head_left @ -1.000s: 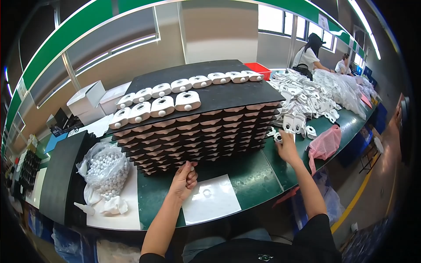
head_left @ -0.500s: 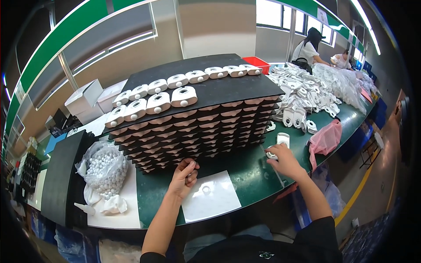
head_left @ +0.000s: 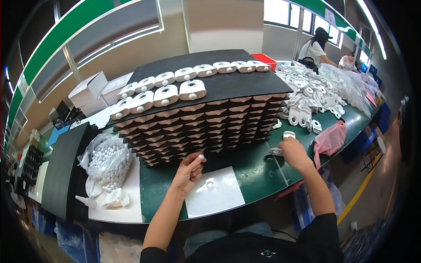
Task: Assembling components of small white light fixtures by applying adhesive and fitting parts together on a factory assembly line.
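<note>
My left hand (head_left: 189,170), above the table's front middle, pinches a small white ball (head_left: 201,157) between thumb and fingertips. Over on the right, my right hand (head_left: 294,153) has its fingers closed at the edge of a white plastic housing (head_left: 275,151), which looks tilted; the fingers partly cover it. A second white housing (head_left: 288,134) lies just beyond those fingers. Ahead of my left hand rises a stack of black boards (head_left: 245,85) with rows of housings between the layers. On its top board sit two rows of white housings (head_left: 192,89), each showing a white ball at its front.
A plastic bag of white balls (head_left: 105,160) stands at left, near a white dropper bottle (head_left: 86,201) and upright black boards (head_left: 63,171). White paper (head_left: 215,195) lies in front. A heap of housings (head_left: 307,87), a pink mesh bag (head_left: 331,142) and a red bin (head_left: 265,60) are at right.
My right hand has closed on the housing and tilted it. My left hand has turned slightly, bringing the white ball into sight at its fingertips. The whole view has shifted a little.
</note>
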{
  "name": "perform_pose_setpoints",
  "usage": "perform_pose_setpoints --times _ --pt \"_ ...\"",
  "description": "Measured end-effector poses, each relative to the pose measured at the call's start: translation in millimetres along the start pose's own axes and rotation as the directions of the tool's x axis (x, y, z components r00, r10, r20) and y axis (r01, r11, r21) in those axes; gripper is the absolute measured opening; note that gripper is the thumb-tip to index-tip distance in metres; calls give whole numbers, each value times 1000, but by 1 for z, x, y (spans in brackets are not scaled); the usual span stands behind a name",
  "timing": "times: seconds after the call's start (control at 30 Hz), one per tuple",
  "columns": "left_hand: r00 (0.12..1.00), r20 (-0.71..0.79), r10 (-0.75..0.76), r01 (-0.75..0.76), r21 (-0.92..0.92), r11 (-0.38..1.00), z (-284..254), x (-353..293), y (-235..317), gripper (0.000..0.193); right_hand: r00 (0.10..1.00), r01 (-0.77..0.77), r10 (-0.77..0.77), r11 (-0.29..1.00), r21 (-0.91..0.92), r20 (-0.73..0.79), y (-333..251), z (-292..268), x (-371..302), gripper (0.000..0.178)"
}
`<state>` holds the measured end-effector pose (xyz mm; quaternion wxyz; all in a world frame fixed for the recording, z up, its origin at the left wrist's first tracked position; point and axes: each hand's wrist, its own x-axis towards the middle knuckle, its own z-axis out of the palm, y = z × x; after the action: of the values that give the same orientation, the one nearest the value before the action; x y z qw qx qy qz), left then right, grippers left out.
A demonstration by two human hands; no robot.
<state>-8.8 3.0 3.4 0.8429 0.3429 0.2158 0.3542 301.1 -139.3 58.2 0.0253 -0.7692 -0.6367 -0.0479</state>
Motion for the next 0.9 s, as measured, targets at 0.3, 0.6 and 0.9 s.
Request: perform_pose_setpoints --times 0.3,0.6,0.9 --pt "1000 11 19 -20 43 999 -1 -1 3 16 995 18 -96 47 999 -14 -128 48 -9 16" --pt "1000 7 15 -15 5 1000 -9 2 0 14 991 100 -106 227 969 -78 -158 75 -10 13" --pt "998 57 25 -26 5 1000 -12 4 -2 18 987 159 -41 240 958 -153 -158 74 -12 10"
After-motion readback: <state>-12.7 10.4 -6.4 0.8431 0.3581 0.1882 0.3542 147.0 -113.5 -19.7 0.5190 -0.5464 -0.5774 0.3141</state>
